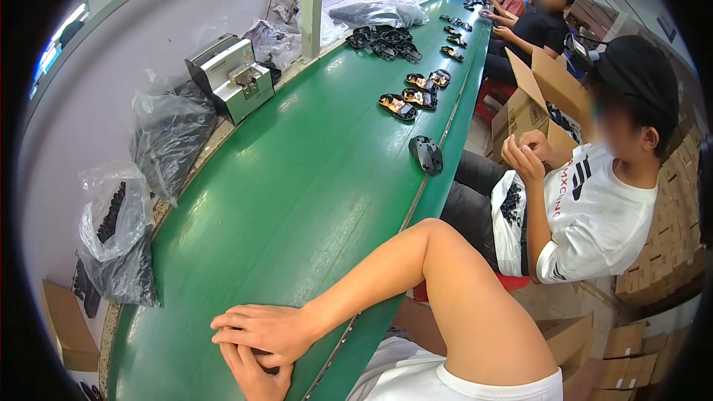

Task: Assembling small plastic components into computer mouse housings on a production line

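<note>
At the near end of the green belt, my right hand [264, 330] lies across my left hand [254, 377]. The right fingers are stretched out to the left, over the left fingers, which show only in part. A small dark gap shows between the two palms, and I see nothing held in it. Farther up the belt, nearest to my right forearm, sits a black computer mouse [425, 156]. Beyond it several open mouse shells [397, 107] with orange and pale insides lie in a loose group.
The green belt [297, 178] runs far ahead. Along its left edge stand plastic bags [172, 134] of black parts and a grey-green machine [234, 78]. Black parts [385, 42] are heaped farther on. At right, a seated co-worker [594, 200] works beside an open carton [531, 104].
</note>
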`<state>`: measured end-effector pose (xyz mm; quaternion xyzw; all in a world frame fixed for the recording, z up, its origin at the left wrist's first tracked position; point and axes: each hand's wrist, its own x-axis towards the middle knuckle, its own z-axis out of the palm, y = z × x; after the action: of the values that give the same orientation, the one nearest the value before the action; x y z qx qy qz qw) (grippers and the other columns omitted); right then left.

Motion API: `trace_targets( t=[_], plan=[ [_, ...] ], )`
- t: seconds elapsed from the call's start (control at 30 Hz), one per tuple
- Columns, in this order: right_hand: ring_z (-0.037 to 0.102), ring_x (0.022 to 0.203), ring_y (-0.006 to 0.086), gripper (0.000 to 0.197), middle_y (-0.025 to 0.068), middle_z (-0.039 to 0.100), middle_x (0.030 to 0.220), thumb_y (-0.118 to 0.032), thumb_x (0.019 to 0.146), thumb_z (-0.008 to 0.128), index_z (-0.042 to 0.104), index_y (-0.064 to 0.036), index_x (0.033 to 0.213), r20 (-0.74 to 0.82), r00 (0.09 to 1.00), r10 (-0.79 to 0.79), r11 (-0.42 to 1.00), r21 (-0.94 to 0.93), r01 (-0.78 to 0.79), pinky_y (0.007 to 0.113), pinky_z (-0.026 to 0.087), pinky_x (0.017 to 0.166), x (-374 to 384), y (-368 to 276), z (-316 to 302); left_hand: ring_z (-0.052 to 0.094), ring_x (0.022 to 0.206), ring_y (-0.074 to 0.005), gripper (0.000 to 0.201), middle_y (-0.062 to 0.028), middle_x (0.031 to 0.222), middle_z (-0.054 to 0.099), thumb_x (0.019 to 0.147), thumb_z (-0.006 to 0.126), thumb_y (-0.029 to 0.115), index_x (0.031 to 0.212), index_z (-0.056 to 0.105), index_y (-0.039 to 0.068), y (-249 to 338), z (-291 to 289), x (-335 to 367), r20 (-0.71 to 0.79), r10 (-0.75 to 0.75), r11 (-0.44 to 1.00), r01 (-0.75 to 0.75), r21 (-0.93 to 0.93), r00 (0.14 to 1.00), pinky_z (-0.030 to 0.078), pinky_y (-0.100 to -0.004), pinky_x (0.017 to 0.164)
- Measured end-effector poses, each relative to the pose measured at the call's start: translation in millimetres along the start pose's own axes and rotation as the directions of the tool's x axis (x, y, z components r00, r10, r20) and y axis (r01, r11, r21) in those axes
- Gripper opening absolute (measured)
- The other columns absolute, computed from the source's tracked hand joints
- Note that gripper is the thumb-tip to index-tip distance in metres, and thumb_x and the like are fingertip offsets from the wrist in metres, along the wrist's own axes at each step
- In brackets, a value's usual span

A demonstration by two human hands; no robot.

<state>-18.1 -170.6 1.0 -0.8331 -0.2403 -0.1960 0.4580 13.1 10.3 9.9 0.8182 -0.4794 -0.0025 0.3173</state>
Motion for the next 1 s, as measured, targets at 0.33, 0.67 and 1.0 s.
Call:
trace_targets(
  t=[0.33, 0.67, 1.0],
  plan=[
    [0.053, 0.124, 0.0421, 0.062, 0.0240, 0.047, 0.142, -0.015, 0.080, 0.070, 0.050, 0.0030, 0.136, 0.017, 1.000, 0.008, 1.000, 0.020, -0.009, 0.049, 0.046, 0.107, 1.2, -0.8, -3.5, 0.041, 0.137, -0.0513, 0.081, -0.0310, 0.147, 0.042, 0.072, 0.081, 0.012, 0.142, 0.045, -0.007, 3.7, -0.5, 0.0, -0.024, -0.019, 0.999, 0.020, 0.031, 1.000, 0.039, -0.0563, 0.108],
    [0.053, 0.123, 0.0399, 0.062, 0.0221, 0.049, 0.141, -0.016, 0.080, 0.068, 0.051, 0.0046, 0.137, 0.016, 1.000, 0.022, 0.998, 0.057, -0.023, 0.047, 0.046, 0.106, 2.1, 0.0, -3.7, 0.037, 0.141, -0.0514, 0.083, -0.0321, 0.152, 0.038, 0.073, 0.081, 0.014, 0.144, 0.044, -0.007, 1.6, -0.6, -3.3, -0.029, -0.030, 0.996, 0.033, 0.083, 0.999, 0.037, -0.0569, 0.111],
    [0.053, 0.122, 0.0395, 0.060, 0.0218, 0.049, 0.140, -0.015, 0.081, 0.067, 0.052, 0.0043, 0.135, 0.011, 1.000, 0.017, 0.999, 0.040, -0.018, 0.047, 0.046, 0.106, 1.6, 0.8, -2.4, 0.037, 0.142, -0.0505, 0.082, -0.0317, 0.151, 0.039, 0.074, 0.080, 0.015, 0.144, 0.044, -0.007, 2.2, -0.9, -2.9, -0.009, -0.040, 0.997, 0.040, 0.066, 0.999, 0.037, -0.0567, 0.112]
  ],
)
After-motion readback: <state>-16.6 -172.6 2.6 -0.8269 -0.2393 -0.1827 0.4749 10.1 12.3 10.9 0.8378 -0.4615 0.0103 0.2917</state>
